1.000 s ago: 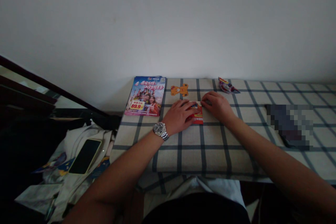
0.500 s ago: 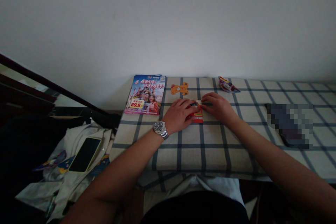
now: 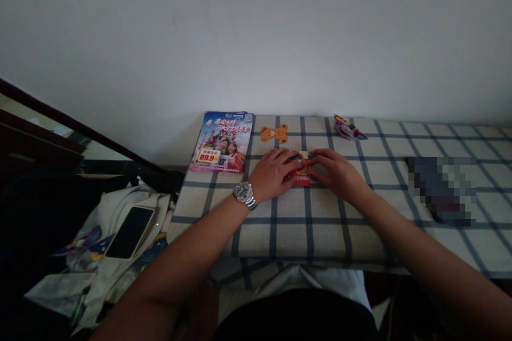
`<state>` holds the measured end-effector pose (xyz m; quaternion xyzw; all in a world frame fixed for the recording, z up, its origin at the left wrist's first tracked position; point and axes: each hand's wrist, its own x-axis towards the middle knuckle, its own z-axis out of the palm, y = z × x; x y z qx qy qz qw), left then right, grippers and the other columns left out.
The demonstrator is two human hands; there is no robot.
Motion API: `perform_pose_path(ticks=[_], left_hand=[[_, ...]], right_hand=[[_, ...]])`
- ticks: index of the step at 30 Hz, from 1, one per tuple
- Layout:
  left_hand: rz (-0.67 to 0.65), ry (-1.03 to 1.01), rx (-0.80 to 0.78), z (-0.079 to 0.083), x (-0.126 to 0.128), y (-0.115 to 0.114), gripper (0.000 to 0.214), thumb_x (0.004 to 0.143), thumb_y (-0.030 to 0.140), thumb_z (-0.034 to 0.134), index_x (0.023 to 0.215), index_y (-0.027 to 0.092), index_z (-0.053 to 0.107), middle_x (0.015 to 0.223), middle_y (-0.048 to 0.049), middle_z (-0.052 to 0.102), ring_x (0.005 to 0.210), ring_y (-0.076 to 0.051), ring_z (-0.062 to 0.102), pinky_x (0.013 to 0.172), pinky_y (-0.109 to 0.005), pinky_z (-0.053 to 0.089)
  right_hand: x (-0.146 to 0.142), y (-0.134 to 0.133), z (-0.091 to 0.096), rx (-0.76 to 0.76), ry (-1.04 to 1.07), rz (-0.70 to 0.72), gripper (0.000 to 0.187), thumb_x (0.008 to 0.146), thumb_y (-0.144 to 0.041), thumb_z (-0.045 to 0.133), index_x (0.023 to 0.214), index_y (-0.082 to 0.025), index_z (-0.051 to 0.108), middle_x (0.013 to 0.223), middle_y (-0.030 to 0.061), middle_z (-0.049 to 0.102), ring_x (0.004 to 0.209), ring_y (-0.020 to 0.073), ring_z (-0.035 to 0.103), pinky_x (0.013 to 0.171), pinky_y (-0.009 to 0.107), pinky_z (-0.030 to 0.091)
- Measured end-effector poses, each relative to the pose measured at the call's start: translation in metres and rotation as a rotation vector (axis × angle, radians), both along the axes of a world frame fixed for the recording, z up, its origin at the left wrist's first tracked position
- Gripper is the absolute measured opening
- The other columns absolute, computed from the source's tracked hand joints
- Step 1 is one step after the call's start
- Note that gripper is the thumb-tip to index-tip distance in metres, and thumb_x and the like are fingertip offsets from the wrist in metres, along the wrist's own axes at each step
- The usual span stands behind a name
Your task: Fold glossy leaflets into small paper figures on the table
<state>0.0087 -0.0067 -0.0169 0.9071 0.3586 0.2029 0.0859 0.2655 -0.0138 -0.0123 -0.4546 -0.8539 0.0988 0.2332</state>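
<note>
A small red printed paper (image 3: 303,181), with yellow and orange parts, lies on the checked tablecloth (image 3: 288,240). My left hand (image 3: 275,173), with a metal wristwatch (image 3: 244,194) at its wrist, holds the paper down, fingers and thumb bent over its left part. At the right edge is my right hand (image 3: 332,171), its curved fingers and thumb apart and their tips touching or very near the paper. Much of the paper is covered by my left fingers. Just beyond my left hand lies a flat orange bear cutout (image 3: 274,134).
Flyers (image 3: 224,144) lie stacked at the table's left end. A crumpled purple wrapper (image 3: 349,128) sits near the wall, and a dark, pixelated object (image 3: 438,189) at the right. Below on the left, a phone (image 3: 130,232) rests on pale cloth or bags.
My right hand has shifted slightly right and toward me, and its thumb and fingers have spread apart at the paper's edge. My left hand stays nearly still on the paper.
</note>
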Motion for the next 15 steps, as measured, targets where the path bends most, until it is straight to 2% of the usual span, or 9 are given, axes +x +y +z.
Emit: perform_pose_path(ticks=[9,15], left_hand=[[-0.003,-0.005,-0.002,0.001,0.000,0.000,0.038,0.101,0.033,0.063,0.139,0.029,0.065,0.156,-0.0049,0.054,0.142,-0.030,0.048,0.122,-0.054,0.038],[-0.008,-0.004,0.006,-0.001,-0.001,0.001,0.040,0.101,0.035,0.063,0.141,0.029,0.064,0.156,-0.0044,0.054,0.142,-0.029,0.048,0.123,-0.053,0.038]], right_hand=[[0.000,-0.014,0.003,0.031,-0.067,0.026,0.040,0.094,-0.035,0.075,0.131,-0.023,0.069,0.143,0.0129,0.066,0.131,0.0324,0.066,0.111,0.049,0.058],[0.002,-0.020,0.004,0.025,-0.079,0.056,0.053,0.093,-0.038,0.076,0.143,-0.025,0.063,0.151,0.0132,0.062,0.140,0.0355,0.059,0.115,0.056,0.054]])
